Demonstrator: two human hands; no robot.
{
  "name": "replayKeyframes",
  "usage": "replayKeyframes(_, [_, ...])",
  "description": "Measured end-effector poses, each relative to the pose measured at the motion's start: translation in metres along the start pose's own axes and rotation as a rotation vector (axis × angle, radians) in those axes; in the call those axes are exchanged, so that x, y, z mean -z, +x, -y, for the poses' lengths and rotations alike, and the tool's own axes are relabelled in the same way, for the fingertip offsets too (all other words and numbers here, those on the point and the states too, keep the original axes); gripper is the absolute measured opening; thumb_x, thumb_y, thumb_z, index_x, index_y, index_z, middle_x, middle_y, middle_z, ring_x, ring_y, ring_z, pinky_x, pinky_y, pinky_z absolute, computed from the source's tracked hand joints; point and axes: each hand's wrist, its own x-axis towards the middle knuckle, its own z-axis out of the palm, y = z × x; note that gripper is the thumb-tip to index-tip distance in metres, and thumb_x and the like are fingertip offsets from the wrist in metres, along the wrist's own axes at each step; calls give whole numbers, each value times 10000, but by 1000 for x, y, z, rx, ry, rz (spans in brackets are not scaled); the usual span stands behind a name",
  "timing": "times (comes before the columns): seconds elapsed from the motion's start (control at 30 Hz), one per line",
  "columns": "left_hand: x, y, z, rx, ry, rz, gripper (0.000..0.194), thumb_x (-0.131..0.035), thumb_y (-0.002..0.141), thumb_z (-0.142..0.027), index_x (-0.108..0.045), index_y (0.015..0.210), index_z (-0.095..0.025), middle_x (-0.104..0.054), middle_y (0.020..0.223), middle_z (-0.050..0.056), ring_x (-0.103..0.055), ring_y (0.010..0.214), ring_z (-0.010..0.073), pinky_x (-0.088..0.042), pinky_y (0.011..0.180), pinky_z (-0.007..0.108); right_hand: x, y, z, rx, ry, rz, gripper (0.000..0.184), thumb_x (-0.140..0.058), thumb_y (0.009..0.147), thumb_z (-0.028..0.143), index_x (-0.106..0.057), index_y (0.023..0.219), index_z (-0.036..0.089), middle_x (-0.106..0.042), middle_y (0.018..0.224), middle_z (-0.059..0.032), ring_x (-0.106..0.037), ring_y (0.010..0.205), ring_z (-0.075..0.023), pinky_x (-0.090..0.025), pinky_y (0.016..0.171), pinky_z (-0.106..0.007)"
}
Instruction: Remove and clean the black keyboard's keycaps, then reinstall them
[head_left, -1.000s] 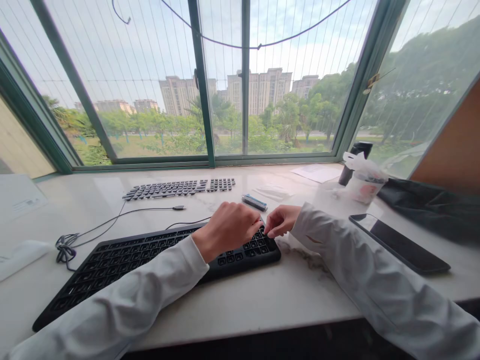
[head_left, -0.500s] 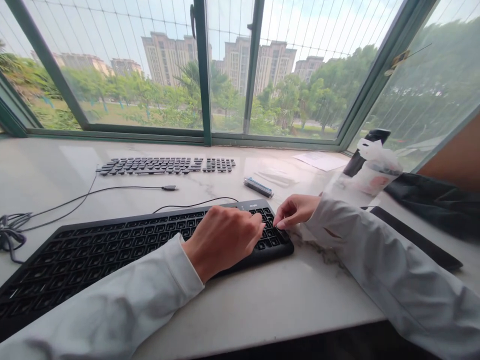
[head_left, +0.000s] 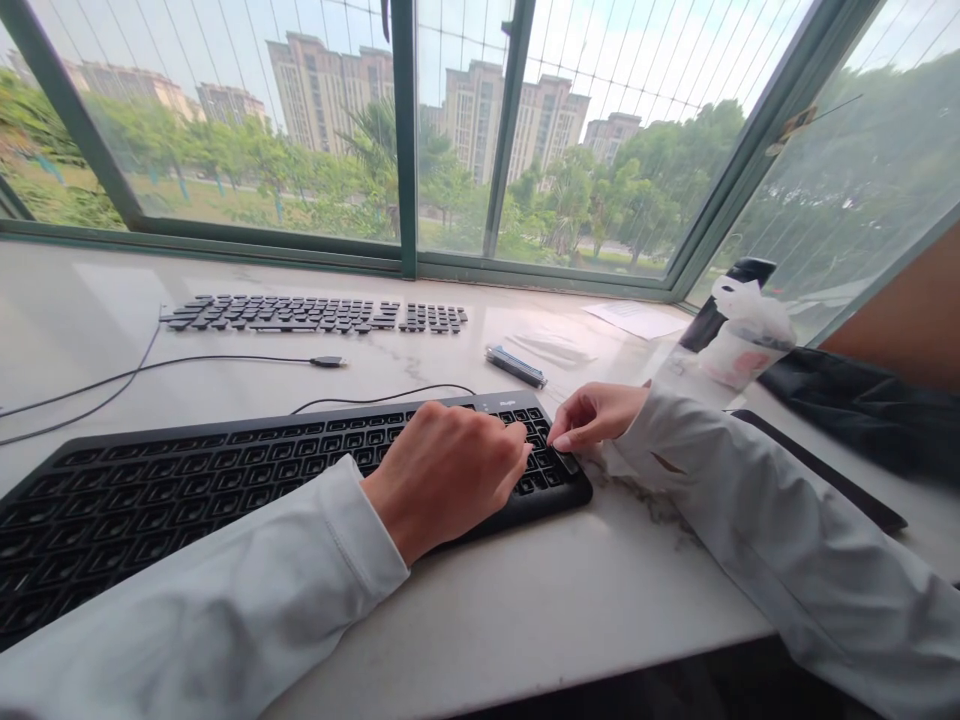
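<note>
A black keyboard (head_left: 217, 470) with its keycaps off lies across the table, showing rows of bare square sockets. My left hand (head_left: 450, 475) rests over its right part, fingers curled in toward the number pad. What those fingers hold, if anything, is hidden behind the knuckles. At the keyboard's right edge, my right hand (head_left: 596, 415) has thumb and forefinger pinched together by the number pad. Anything between these fingertips is too small to make out. Just below them sits a dark key (head_left: 568, 463). Loose black keycaps (head_left: 315, 315) are laid out in keyboard order near the window.
A blue and dark stick-like tool (head_left: 516, 366) lies behind the keyboard. To its right are a clear plastic bag (head_left: 551, 348), a paper sheet (head_left: 634, 320) and a cup-like container (head_left: 739, 350). A USB cable (head_left: 326, 361) stretches at left. A flat black object (head_left: 821, 470) lies beyond my right forearm.
The view has tilted and shifted slightly, so the keyboard and window sit differently in frame. Both hands stay at the number pad with almost the same pose.
</note>
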Motion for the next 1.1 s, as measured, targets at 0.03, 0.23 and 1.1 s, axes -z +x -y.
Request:
replayKeyframes(0.03, [0,0,0,1,-2,2,323,-422,914,-308,-591,673,-176,-626,566,28,-538,467,138,-209,459,258,0,-1,0,0,0,4,538,-794,562,556,-730,901,143,-642,682,-7,-510,599,-93,-347,511,-221])
replayKeyframes(0.23, [-1,0,0,-2,-2,6,308,-432,911,-304,-594,680,-180,-635,581,29,-557,483,144,-218,458,259,-3,-4,2,52,-37,3,531,-759,599,588,-704,874,137,-604,604,11,-499,550,-89,-372,516,-228])
replayKeyframes(1.1, [-2,-1,0,-12,-7,9,309,-417,915,-302,-575,677,-186,-646,595,26,-574,488,161,-223,455,258,-7,-5,-1,102,-42,-49,489,-777,587,563,-694,822,142,-674,669,-22,-615,636,-131,-458,596,-244])
